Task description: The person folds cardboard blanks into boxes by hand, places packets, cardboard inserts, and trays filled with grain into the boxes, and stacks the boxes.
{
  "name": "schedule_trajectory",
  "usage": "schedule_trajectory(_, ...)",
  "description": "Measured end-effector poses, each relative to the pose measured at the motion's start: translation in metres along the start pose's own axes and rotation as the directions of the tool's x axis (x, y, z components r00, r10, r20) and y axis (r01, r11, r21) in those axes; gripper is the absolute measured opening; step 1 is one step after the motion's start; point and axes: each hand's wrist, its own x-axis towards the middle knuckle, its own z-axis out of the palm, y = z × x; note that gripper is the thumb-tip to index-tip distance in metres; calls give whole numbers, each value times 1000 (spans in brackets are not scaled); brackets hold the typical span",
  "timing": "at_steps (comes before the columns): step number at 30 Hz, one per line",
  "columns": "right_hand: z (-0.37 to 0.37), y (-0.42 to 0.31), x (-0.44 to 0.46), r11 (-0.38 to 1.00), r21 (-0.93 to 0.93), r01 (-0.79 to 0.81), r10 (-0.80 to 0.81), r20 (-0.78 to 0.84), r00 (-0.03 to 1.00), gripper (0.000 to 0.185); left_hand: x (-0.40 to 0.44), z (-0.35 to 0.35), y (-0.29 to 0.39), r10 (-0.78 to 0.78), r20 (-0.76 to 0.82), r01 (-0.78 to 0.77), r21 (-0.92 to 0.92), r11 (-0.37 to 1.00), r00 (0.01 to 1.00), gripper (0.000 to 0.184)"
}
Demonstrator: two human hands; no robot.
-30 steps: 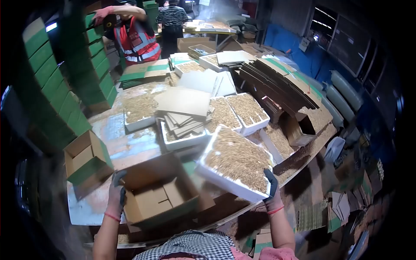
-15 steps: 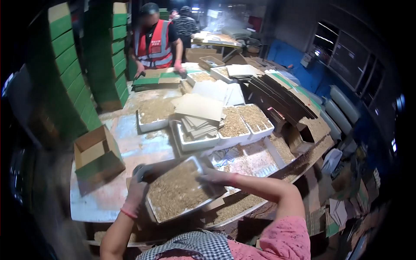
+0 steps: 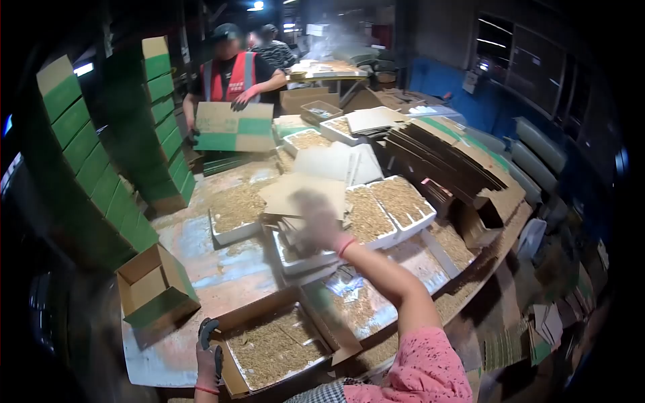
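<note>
My left hand, in a dark-palmed glove, grips the left wall of an open cardboard box at the table's front. Inside the box lies a white foam tray filled with tan, shaving-like material. My right hand, also gloved and smeared by motion, is over a stack of cardboard sheets. Its fingers are too blurred to show whether they hold a sheet. The sheets lie on a white foam tray beside other filled trays.
An open green-and-brown box stands at left, below tall stacks of green boxes. Across the table, a co-worker holds a cardboard panel. Dark flat cardboard and a small open box are at right.
The box with its filled tray has come down from both hands onto the table. My right hand has left it and moved up to the sheets. The co-worker has raised a panel upright.
</note>
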Motion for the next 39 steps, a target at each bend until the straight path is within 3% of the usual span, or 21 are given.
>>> schedule_trajectory(3,26,67,-2,921,-240,-306,385,455,803,84,0,5,13,-200,-41,194,-106,975,979,60)
schedule_trajectory(7,16,88,16,978,-195,-78,193,686,701,53,-3,5,5,-64,-51,64,1,998,997,57)
schedule_trajectory(9,15,102,26,966,-259,-28,179,584,791,40,0,5,7,-60,-38,59,-21,998,998,56)
schedule_trajectory(10,-2,86,32,965,-247,84,-13,277,961,42,2,7,10,-12,-47,12,0,1000,999,57)
schedule_trajectory(13,-88,-42,39,976,3,216,-216,55,975,50,1,2,20,-229,17,224,-283,932,973,48)
schedule_trajectory(15,-45,-122,-25,887,69,456,-429,488,760,45,4,-16,-45,-261,48,250,-487,837,964,48)
schedule_trajectory(17,-46,-181,-96,696,581,422,-652,267,709,38,0,-26,-47,-301,88,278,-680,678,949,60)
schedule_trajectory(18,-39,-194,-120,635,662,398,-748,398,532,38,-4,-24,-17,-321,91,277,-749,602,943,66)
schedule_trajectory(19,-32,-201,-137,573,742,348,-816,481,320,39,-8,-15,14,-163,12,130,-662,738,987,71)
schedule_trajectory(20,-35,-205,-142,593,735,330,-801,497,333,39,-8,-22,6,-77,78,110,-703,702,994,76)
schedule_trajectory(22,-41,-203,-143,680,730,75,-689,600,406,36,-5,-32,-13,-37,-24,21,-487,873,999,72)
schedule_trajectory(24,-54,-169,-139,616,788,-5,-238,192,952,31,1,-26,-13,43,-109,-70,-258,964,993,69)
schedule_trajectory(25,-53,-132,-136,801,564,-202,12,322,947,29,0,-16,9,124,-96,-126,-5,992,988,63)
schedule_trajectory(27,-51,-49,-161,659,514,-549,547,173,819,29,-6,4,63,109,163,-155,304,940,981,49)
schedule_trajectory(28,-53,-23,-173,535,416,-736,668,325,669,30,1,24,82,190,434,-356,342,869,881,45)
schedule_trajectory(29,-15,12,-214,564,215,-797,717,351,602,32,1,48,90,168,586,-500,469,728,793,59)
schedule_trajectory(31,7,32,-262,638,-19,-769,738,298,605,35,-10,86,43,-336,735,-608,677,414,589,83)
schedule_trajectory(33,12,42,-282,736,-323,-595,668,201,717,27,-20,96,51,-258,733,-661,680,318,629,76)
schedule_trajectory(34,15,50,-285,712,-241,-659,702,218,679,26,-10,92,48,-266,726,-659,687,305,634,76)
schedule_trajectory(36,17,54,-293,639,-93,-763,757,253,603,19,4,75,38,-327,707,-289,601,745,627,69)
schedule_trajectory(39,1,55,-283,592,136,-794,773,183,607,19,2,69,96,-437,430,-283,888,362,790,71)
